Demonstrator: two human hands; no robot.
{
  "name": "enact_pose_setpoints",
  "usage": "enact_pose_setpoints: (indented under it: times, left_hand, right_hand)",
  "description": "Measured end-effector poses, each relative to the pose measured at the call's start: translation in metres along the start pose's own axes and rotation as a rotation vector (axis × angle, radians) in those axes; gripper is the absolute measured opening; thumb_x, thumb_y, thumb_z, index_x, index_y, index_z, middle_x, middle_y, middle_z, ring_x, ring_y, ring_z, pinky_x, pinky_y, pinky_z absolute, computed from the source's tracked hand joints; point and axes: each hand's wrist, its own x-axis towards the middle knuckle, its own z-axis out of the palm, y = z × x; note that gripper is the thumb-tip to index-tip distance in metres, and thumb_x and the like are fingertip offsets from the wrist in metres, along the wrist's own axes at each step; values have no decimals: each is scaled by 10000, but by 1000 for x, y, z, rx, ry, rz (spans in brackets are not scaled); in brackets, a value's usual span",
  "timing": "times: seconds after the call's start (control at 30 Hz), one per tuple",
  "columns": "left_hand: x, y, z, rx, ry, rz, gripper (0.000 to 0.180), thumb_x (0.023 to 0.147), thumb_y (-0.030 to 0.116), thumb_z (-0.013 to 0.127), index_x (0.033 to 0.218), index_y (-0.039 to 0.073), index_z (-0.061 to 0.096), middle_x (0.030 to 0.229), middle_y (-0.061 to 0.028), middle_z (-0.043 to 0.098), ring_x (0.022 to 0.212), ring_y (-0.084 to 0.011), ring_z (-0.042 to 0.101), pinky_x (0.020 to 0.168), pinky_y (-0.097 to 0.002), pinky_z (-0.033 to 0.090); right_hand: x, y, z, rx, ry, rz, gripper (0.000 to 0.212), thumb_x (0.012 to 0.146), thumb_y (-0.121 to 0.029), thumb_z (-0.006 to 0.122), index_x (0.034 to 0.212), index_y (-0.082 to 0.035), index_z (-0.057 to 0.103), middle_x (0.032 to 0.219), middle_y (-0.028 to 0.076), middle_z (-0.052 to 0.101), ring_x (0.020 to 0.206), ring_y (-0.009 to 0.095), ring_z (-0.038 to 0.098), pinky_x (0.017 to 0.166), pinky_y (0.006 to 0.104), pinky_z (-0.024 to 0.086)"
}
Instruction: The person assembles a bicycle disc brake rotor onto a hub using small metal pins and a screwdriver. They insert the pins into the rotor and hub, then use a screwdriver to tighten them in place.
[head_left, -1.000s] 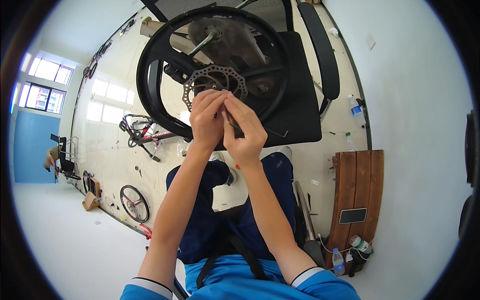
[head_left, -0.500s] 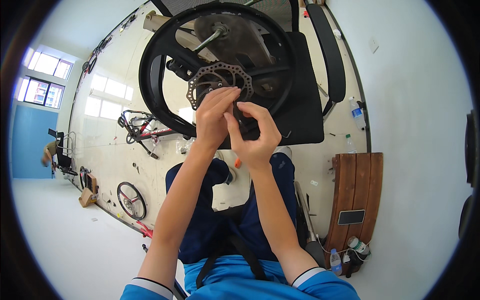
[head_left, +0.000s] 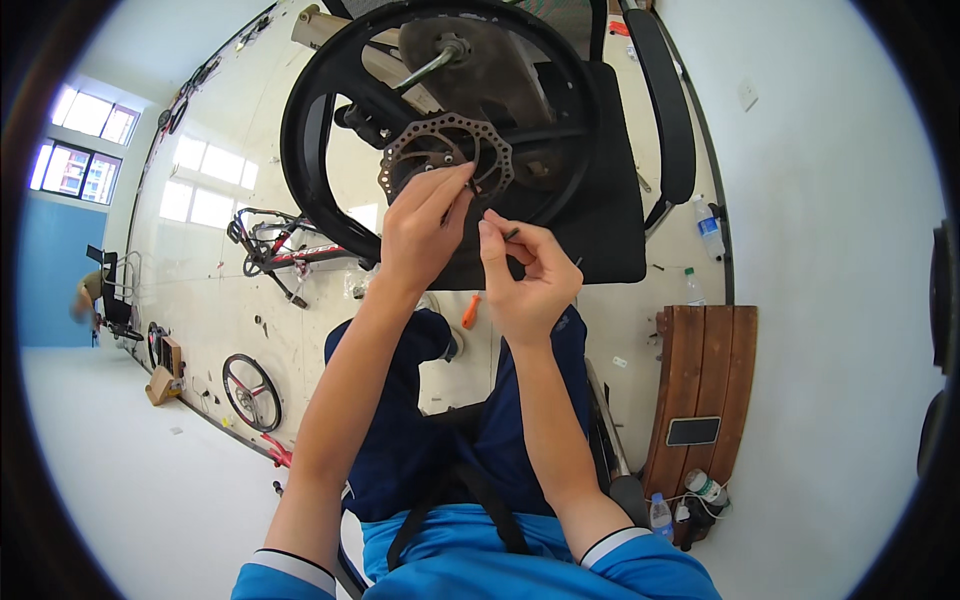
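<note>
Black chair [head_left: 612, 215] before us; over its seat lies the black wheel [head_left: 390, 105], left side overhanging. We judge it worth keeping the wheel from rocking, since any shift would make fine finger work harder. Perforated brake rotor [head_left: 500, 145] faces up near the wheel's middle; pressing sideways on its thin edge seems best avoided. Left hand [head_left: 425, 222] covers the rotor's near edge, fingers drawn narrow; a dark piece shows by the tips, but whether they pinch it we cannot tell. Right hand [head_left: 532, 285] just beside, to the right, fingers curled around a thin dark rod [head_left: 512, 235]. In our judgement a light pinch suits parts this small, and the rod wants holding straight, without tilt.

Writing: pale lettering on the red-and-black bike frame [head_left: 300, 257], floor, left. Blue label on a bottle [head_left: 710, 235], right; print too small for us.
</note>
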Motion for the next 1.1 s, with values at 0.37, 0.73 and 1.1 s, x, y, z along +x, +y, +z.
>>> enact_pose_setpoints:
  times: [0.37,0.73,1.1]
  left_hand:
    - [-4,3,2,-47,125,128,238,702,-97,815,915,-13,749,911,-121,755,829,-250,742,746,-308,597]
    - [-5,7,1,-35,110,71,231,720,-98,785,923,4,747,913,-123,761,852,-260,748,767,-318,597]
    - [-26,10,-25,-173,255,-177,190,834,-16,747,1021,16,749,959,-144,742,846,-293,723,777,-345,574]
  right_hand:
    - [2,14,2,-284,43,-364,320,738,-195,919,814,-7,672,801,106,745,678,219,727,588,260,560]
    - [13,-11,-11,-597,-328,-361,366,902,-239,772,706,-47,531,569,74,500,487,232,497,455,326,401]
    - [25,-54,-7,-1091,-636,-173,321,1037,-248,527,839,-8,607,712,212,682,667,390,695,596,458,550]
